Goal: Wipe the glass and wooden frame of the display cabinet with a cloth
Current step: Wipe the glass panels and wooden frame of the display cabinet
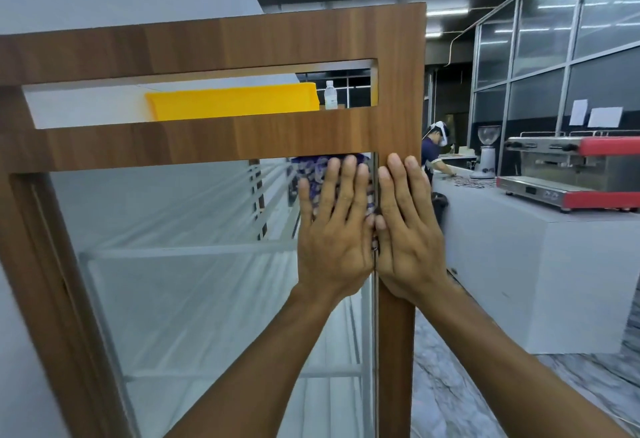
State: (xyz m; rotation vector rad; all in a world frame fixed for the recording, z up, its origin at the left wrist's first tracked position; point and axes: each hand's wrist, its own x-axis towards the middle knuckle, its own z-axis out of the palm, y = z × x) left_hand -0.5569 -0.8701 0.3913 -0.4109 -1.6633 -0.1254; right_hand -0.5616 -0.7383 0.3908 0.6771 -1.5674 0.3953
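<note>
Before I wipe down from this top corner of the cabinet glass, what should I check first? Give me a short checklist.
1. Blue patterned cloth lies between the left hand and the clear glass pane: ok.
2. Left hand's fingers are straight and press the cloth flat: ok.
3. Right hand rests flat on the upright of the brown wooden frame, beside the glass edge: ok.
4. The glass below the cloth has nothing in front of it except your own forearm: ok.
5. Cloth is clean and damp enough: cannot tell, as most of it is hidden under the hand.
6. Top corner is already wiped clean: cannot tell.
</note>
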